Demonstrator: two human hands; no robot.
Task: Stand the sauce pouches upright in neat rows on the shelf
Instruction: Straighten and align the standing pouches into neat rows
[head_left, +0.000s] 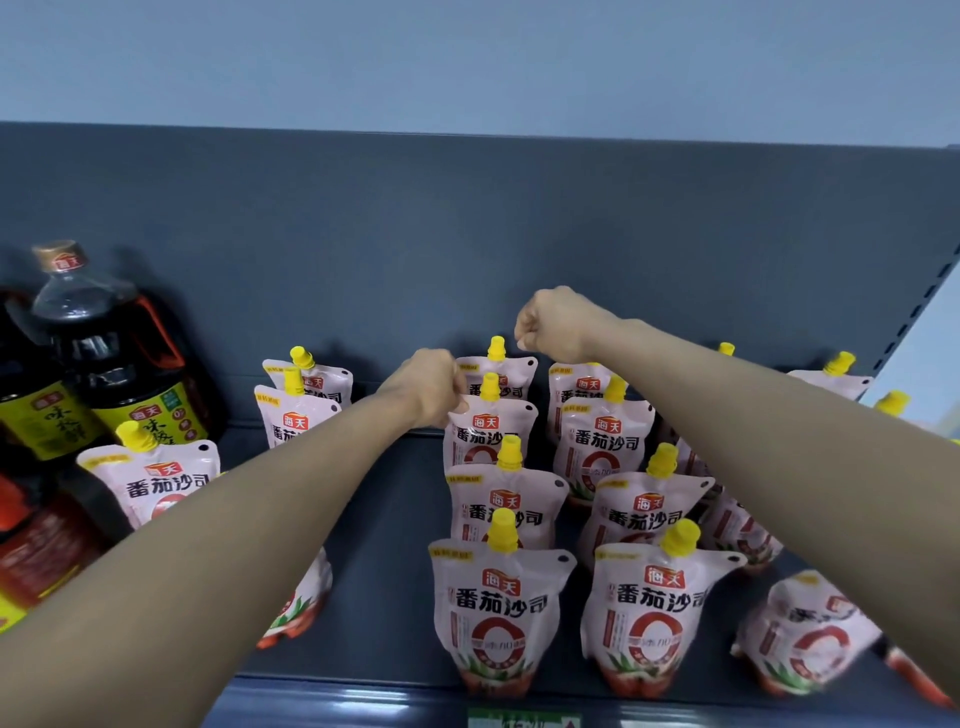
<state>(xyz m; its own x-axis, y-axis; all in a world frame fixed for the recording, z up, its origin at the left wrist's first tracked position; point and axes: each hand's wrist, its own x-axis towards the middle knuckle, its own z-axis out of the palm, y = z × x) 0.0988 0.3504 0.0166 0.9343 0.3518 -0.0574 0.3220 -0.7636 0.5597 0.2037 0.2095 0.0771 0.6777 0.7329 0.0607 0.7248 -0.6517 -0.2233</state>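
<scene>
Left fingers (460, 387): curled in, right up against the top-left corners of the two rearmost pouches in the middle column. I cannot tell whether they pinch a corner or only touch it.
Left hand (428, 387): reaching deep into the shelf, with the bare forearm crossing over the pouches on the left.
Right fingers (524, 335): balled into a fist with nothing seen inside, hovering just above and to the right of the rear pouch (496, 369) and its yellow cap.
Right hand (558, 325): the highest thing in play, set against the dark back panel (467, 234).
Sauce pouches (501, 613): pale pink-white spouted bags with a yellow screw cap on top. Each has a red ring on the front, red and green print at the base, and a punched hole in the upper right corner.
Where they stand: on the dark grey shelf (395, 545). Two upright columns of four run front to back in the middle, and more stand at the left and far right, partly hidden by the forearms.
Odd one out: the tilted pouch (810, 634) at the front right leans over, blurred.
Pouch writing: a red 海天 badge with big black 番茄沙司 beneath it.
Soy sauce bottles (114, 353): dark liquid, far left, gold cap, yellow-green label reading 海天 and 味极鲜.
Shelf edge: a green-and-white price label (524, 719), its writing too small to read.
</scene>
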